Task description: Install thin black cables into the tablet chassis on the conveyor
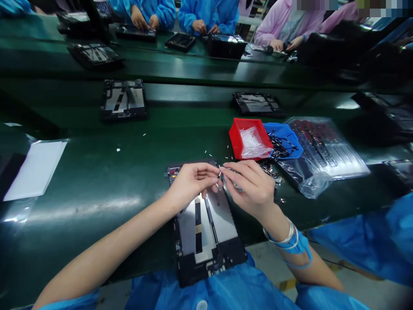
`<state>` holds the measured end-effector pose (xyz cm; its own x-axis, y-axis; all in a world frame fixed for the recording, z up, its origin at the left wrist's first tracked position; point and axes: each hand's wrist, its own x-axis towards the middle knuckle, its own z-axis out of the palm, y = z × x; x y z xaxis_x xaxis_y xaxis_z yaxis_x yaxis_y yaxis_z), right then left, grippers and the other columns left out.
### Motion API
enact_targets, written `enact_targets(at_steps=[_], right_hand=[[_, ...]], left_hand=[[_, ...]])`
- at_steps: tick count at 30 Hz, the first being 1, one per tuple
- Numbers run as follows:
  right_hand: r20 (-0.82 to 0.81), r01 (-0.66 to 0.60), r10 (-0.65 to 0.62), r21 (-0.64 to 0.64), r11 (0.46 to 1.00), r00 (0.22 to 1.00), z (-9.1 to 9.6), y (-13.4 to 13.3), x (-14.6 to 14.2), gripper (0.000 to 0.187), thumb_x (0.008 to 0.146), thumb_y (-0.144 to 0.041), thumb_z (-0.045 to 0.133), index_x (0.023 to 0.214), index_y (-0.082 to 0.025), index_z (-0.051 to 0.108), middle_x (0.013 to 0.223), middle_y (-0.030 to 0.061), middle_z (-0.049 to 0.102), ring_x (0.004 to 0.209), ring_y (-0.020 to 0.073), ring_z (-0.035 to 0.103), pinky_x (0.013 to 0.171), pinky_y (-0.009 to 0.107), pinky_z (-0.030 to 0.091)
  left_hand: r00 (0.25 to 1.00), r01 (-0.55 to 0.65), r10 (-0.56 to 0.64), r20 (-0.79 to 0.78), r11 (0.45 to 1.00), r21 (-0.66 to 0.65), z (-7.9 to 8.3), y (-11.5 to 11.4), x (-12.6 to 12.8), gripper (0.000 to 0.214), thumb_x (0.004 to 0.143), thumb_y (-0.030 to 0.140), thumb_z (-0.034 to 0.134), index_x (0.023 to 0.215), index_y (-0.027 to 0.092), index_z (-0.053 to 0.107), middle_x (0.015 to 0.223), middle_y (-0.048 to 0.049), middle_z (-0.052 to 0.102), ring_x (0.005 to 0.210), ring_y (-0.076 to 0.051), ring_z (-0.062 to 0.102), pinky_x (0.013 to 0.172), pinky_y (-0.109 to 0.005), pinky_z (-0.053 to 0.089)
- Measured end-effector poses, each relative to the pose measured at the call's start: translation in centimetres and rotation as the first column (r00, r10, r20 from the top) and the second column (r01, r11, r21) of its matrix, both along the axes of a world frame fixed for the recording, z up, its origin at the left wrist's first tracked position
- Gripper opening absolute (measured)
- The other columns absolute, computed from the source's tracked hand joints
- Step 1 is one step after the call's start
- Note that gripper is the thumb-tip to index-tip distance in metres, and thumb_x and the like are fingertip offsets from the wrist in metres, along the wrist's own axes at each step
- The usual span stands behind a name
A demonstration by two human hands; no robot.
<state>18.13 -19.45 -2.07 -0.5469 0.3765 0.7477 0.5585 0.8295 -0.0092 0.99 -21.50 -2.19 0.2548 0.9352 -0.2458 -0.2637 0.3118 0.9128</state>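
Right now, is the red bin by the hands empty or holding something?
Not empty: the red bin holds crumpled clear plastic covering most of its floor. What is inside the plastic, I cannot tell.

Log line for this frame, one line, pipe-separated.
left hand: pinching small part | right hand: pinching it too | below: open tablet chassis on green bench | nearby: red bin, blue bin

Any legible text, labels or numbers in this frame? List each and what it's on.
None legible.
Opened device: board markings too small to read.
Clear bag of parts: any print blurred.
Red bin, blue bin, white sheet: no markings show.
Small part pinched between left hand and right hand: too small to tell.
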Motion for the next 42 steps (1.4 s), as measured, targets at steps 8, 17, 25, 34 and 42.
enact_targets(at_steps=[8, 17, 25, 34, 42], right_hand=[[0.030, 0.033, -0.031, -0.056, 0.998, 0.999, 0.4, -0.7, -0.7, 0.014, 0.078, -0.007, 0.062, 0.086, -0.016, 0.069, 0.082, 0.0074, 0.075, 0.070, 0.0183, 0.063, 0.060, 0.031, 0.054], [-0.138, 0.023, -0.062, -0.272, 0.962, 0.988, 0.2, 0.1, 0.1, 0.015, 0.083, -0.011, 0.058, 0.082, -0.022, 0.069, 0.079, 0.0038, 0.074, 0.071, 0.0165, 0.065, 0.063, 0.031, 0.054], [-0.118, -0.016, -0.025, -0.335, 0.942, 0.993, 0.2, -0.1, 0.2, 0.013, 0.083, -0.011, 0.060, 0.079, -0.020, 0.068, 0.078, 0.0034, 0.074, 0.071, 0.0159, 0.066, 0.065, 0.031, 0.054], [-0.114, 0.413, -0.454, -0.267, 0.871, 0.884, 0.7, 4.9, 4.9, 0.020, 0.086, -0.018, 0.054, 0.094, -0.024, 0.070, 0.087, 0.0068, 0.072, 0.081, 0.0244, 0.063, 0.073, 0.042, 0.051], [0.043, 0.098, -0.093, -0.139, 0.985, 0.995, -0.1, 3.2, 1.9, 0.026, 0.085, -0.015, 0.060, 0.105, -0.029, 0.069, 0.095, 0.0034, 0.072, 0.083, 0.0199, 0.063, 0.070, 0.036, 0.053]], left_hand=[[0.978, -0.068, 0.098, -0.183, 0.985, 0.160, -0.1, -0.4, 0.3, 0.009, 0.076, 0.009, 0.061, 0.073, 0.015, 0.067, 0.060, 0.0025, 0.064, 0.043, -0.005, 0.049, 0.044, -0.017, 0.037], [0.992, 0.037, -0.031, -0.125, 0.998, 0.047, -0.5, -0.4, 0.5, 0.022, 0.080, 0.015, 0.057, 0.101, 0.010, 0.064, 0.066, -0.0030, 0.068, 0.050, -0.010, 0.059, 0.045, -0.019, 0.042], [0.963, 0.067, -0.031, -0.268, 0.990, 0.126, -0.3, -0.5, 0.3, 0.028, 0.080, 0.012, 0.054, 0.102, 0.012, 0.071, 0.066, -0.0020, 0.067, 0.056, -0.010, 0.060, 0.055, -0.022, 0.049], [0.992, 0.038, -0.036, -0.122, 0.999, 0.015, -0.8, 0.3, -0.4, 0.034, 0.076, 0.020, 0.061, 0.108, 0.009, 0.068, 0.069, -0.0074, 0.071, 0.050, -0.011, 0.060, 0.037, -0.016, 0.033], [0.995, 0.100, -0.101, -0.006, 0.993, -0.062, -1.1, 0.4, -0.3, 0.039, 0.073, 0.024, 0.065, 0.109, 0.009, 0.067, 0.068, -0.0077, 0.071, 0.050, -0.011, 0.061, 0.037, -0.015, 0.032]])
